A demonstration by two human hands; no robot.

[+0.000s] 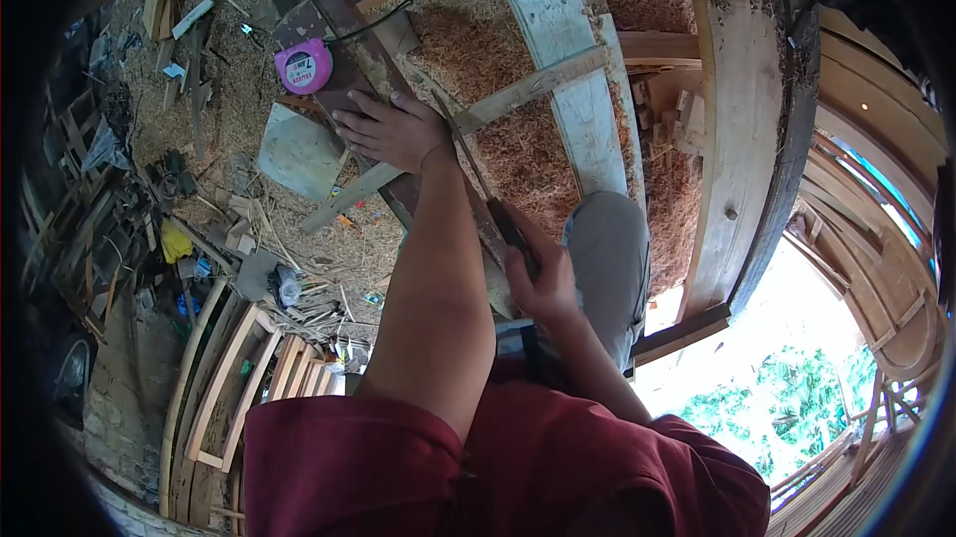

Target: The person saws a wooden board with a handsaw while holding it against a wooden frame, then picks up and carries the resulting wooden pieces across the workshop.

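Now left hand (395, 131) near pink tape measure (305, 66), label (300, 70) blurry

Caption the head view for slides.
Left hand on brown board, right hand gripping dark-handled tool, pink tape measure nearby.

The shirt (568, 452) is dark red, lightly creased, with short, wide-cut sleeves (349, 447). The trousers (609, 273) are grey and matte, rounded over the bent knee. Left hand (393, 131) and right hand (548, 280) are both bare.
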